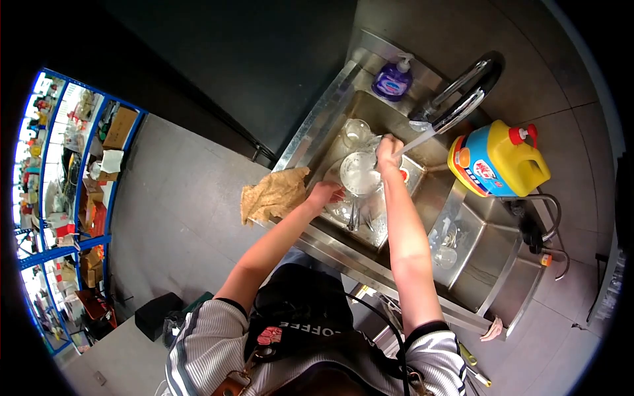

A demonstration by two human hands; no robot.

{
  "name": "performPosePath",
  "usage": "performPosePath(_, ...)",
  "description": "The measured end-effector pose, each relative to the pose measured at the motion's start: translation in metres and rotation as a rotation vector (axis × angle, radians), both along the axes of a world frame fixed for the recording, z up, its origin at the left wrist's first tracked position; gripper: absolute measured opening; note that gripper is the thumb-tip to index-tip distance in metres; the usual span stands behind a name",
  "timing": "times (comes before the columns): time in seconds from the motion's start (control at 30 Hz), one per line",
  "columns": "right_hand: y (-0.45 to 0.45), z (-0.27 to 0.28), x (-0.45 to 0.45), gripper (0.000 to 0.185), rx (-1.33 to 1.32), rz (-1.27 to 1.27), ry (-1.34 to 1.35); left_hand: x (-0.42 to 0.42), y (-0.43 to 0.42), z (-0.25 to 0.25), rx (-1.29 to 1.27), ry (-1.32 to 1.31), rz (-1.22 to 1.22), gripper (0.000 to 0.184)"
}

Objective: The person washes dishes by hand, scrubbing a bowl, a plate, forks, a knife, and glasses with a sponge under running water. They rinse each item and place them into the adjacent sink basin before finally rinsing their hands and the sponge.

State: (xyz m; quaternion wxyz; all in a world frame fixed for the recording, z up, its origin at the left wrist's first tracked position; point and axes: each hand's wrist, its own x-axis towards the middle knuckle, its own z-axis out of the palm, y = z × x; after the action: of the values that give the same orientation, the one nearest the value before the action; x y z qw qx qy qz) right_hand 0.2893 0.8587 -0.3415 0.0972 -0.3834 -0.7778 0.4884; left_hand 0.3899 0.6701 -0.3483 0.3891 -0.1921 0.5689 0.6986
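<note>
Steel sink (pixel 350 259): raised rims box in both basins, so open room's mostly up. Yellow jug (pixel 498 158) stands right; tap (pixel 467 107) overhangs. Cloth (pixel 274 196) drapes the near-left rim. White dish (pixel 360 173) sits in left basin, btwn left hand (pixel 323 193) and right hand (pixel 388 150). Prob. rinsing, w/ water running; any lift needs clearance from the glass (pixel 356 133). Left fingers look bent; can't tell if either hand's pinching.
</note>
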Motion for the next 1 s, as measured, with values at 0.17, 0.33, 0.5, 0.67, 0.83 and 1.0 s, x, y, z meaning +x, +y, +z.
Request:
performPosePath(0.17, 0.003, -0.004, 0.005, 0.036, -0.843, -0.206, 0.071, -0.002, 0.007, -0.010, 0.010, -0.048, -0.004, 0.020)
performPosePath(0.33, 0.011, 0.026, 0.039, 0.056, -1.851, -0.257, 0.376, -0.003, 0.019, -0.005, 0.031, -0.054, -0.038, 0.020)
performPosePath(0.5, 0.025, 0.015, 0.086, 0.044, -1.814, -0.410, 0.560, -0.029, 0.059, 0.006, 0.157, 0.251, 0.162, 0.017)
performPosePath(0.67, 0.049, -0.015, 0.119, 0.038, -1.726, -0.536, 0.535, -0.093, 0.159, 0.047, 0.550, 0.073, 0.097, 0.012)
performPosePath(0.83, 0.057, -0.003, 0.118, 0.034, -1.695, -0.478, 0.533, -0.118, 0.204, -0.005, -0.274, 0.843, -0.074, 0.017)
performPosePath(1.0, 0.044, 0.004, 0.096, 0.029, -1.543, -0.247, 0.371, -0.106, 0.139, 0.050, -0.176, 0.532, -0.190, 0.028)
